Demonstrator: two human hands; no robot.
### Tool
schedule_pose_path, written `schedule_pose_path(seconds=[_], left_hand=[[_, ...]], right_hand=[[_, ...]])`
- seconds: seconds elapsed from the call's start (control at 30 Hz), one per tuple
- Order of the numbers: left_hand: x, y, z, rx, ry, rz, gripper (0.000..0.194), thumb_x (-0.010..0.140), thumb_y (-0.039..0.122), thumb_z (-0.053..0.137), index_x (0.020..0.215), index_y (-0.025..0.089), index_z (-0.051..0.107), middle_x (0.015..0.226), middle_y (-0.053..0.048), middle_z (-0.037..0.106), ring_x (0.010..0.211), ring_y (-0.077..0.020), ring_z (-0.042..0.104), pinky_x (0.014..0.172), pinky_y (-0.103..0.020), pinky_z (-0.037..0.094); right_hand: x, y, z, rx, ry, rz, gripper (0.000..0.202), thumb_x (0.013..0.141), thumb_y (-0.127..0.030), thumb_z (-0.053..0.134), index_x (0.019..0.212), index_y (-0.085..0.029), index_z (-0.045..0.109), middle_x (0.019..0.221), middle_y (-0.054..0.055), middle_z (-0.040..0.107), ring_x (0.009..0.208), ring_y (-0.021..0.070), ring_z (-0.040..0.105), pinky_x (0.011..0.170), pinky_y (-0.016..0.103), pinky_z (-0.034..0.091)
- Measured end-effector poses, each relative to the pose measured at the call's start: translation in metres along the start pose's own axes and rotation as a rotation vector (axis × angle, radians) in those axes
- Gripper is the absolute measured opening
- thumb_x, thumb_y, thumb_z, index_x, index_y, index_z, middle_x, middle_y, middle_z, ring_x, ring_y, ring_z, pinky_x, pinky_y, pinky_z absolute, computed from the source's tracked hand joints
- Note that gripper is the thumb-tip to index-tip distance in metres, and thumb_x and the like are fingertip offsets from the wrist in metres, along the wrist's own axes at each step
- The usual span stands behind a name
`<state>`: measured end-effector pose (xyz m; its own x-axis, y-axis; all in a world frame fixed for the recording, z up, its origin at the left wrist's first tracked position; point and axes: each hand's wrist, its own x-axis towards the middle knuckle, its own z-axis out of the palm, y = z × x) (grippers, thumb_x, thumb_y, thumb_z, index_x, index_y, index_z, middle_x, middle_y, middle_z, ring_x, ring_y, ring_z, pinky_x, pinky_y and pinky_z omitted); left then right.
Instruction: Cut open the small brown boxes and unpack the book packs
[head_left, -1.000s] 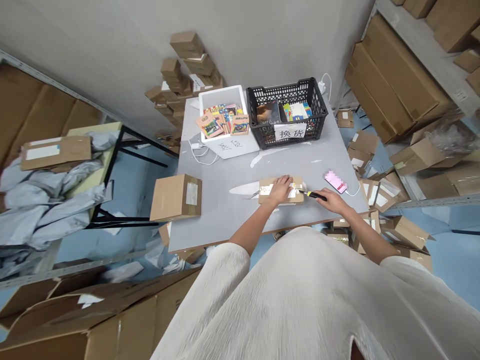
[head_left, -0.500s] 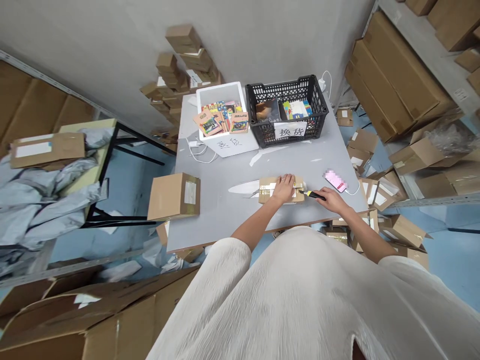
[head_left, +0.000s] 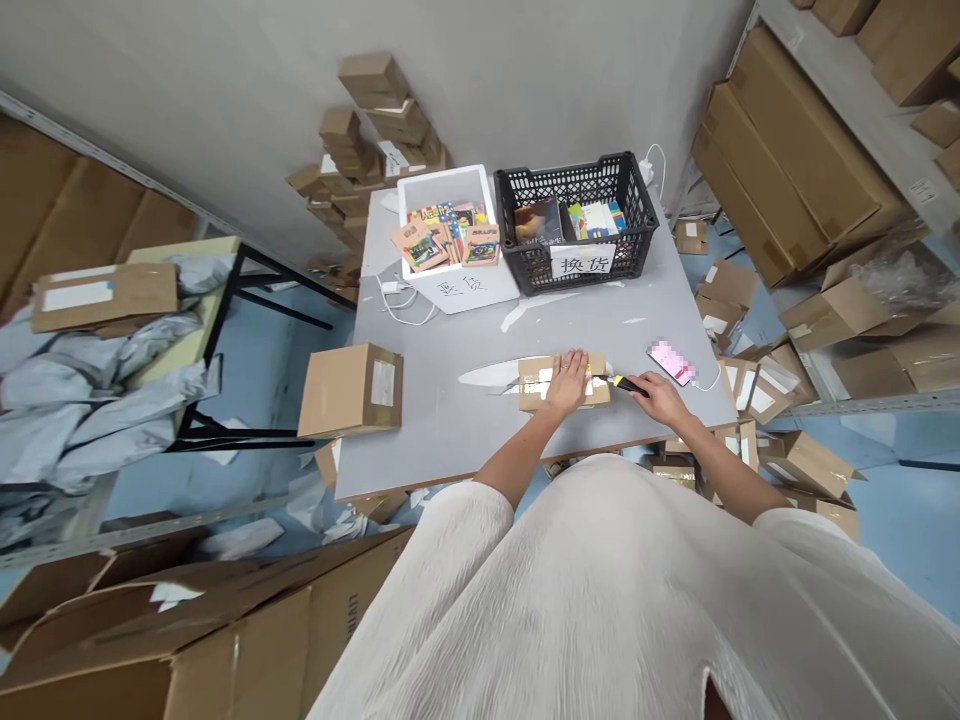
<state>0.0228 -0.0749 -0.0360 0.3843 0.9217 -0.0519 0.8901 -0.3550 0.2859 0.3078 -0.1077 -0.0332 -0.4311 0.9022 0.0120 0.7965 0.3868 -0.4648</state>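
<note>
A small taped cardboard box (head_left: pixel 531 383) lies near the front edge of the grey table (head_left: pixel 465 430). My left hand (head_left: pixel 569 381) rests flat on top of it, fingers stretched out, pressing on the lid. In my right hand (head_left: pixel 658 397) is a black and yellow utility knife (head_left: pixel 624 387), gripped by its handle. Its tip points left and touches the right part of the box top, along the taped seam. The blade itself is too small to make out clearly.
Behind the box stand a white bin (head_left: pixel 469 293) of booklets and a black crate (head_left: pixel 521 273) with more items. A phone (head_left: pixel 670 361) on a cable lies to the right. A larger carton (head_left: pixel 337 390) sits at the left edge. Boxes crowd the floor and shelves.
My left hand has shifted slightly to the right on the box. The knife is still at the right part of the box top, in my right hand.
</note>
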Motion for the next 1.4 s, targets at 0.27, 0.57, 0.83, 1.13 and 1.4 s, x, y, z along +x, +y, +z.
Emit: schedule_pose_path(seconds=[0.27, 0.57, 0.83, 1.13, 1.4], left_hand=[[0.0, 0.001, -0.004, -0.059, 0.003, -0.016, 0.07, 0.11, 0.028, 0.034, 0.179, 0.015, 0.03, 0.18, -0.018, 0.042, 0.171, -0.0338, 0.031, 0.141, -0.062, 0.015], [-0.004, -0.002, -0.004, -0.067, -0.033, -0.013, 0.068, 0.114, 0.037, 0.033, 0.176, 0.01, 0.034, 0.183, -0.02, 0.034, 0.174, -0.0315, 0.024, 0.143, -0.057, 0.01], [-0.041, -0.026, -0.014, -0.054, -0.063, -0.017, 0.078, 0.109, 0.058, 0.053, 0.174, 0.017, 0.04, 0.185, -0.018, 0.029, 0.174, -0.0334, 0.02, 0.142, -0.057, 0.01], [-0.072, -0.035, -0.025, -0.002, -0.038, -0.114, 0.073, 0.104, 0.055, 0.066, 0.168, 0.025, 0.049, 0.18, -0.017, 0.04, 0.169, -0.0357, 0.032, 0.14, -0.058, 0.018], [-0.067, -0.036, -0.033, 0.026, -0.01, -0.282, 0.078, 0.097, 0.058, 0.079, 0.162, 0.024, 0.053, 0.156, -0.022, 0.059, 0.15, -0.0421, 0.054, 0.125, -0.055, 0.042]], right_hand=[[0.007, -0.001, 0.001, 0.014, -0.004, 0.042, 0.053, 0.111, -0.045, 0.05, 0.158, -0.031, 0.067, 0.123, 0.015, 0.072, 0.117, 0.0352, 0.065, 0.104, 0.05, 0.054], [0.004, 0.02, -0.01, 0.028, 0.021, 0.069, 0.05, 0.106, -0.046, 0.055, 0.148, -0.024, 0.071, 0.13, 0.017, 0.073, 0.123, 0.0387, 0.065, 0.106, 0.053, 0.054], [0.031, 0.012, -0.014, 0.172, 0.101, 0.057, 0.048, 0.105, -0.048, 0.057, 0.145, -0.024, 0.071, 0.125, 0.015, 0.074, 0.12, 0.037, 0.067, 0.107, 0.051, 0.055], [0.13, -0.045, 0.013, 0.211, -0.063, -0.129, 0.05, 0.101, -0.043, 0.058, 0.143, -0.021, 0.072, 0.146, 0.017, 0.071, 0.132, 0.0376, 0.061, 0.114, 0.052, 0.049], [0.122, -0.042, 0.019, 0.103, -0.113, -0.008, 0.048, 0.102, -0.043, 0.056, 0.14, -0.02, 0.073, 0.143, 0.02, 0.074, 0.132, 0.0441, 0.061, 0.11, 0.06, 0.044]])
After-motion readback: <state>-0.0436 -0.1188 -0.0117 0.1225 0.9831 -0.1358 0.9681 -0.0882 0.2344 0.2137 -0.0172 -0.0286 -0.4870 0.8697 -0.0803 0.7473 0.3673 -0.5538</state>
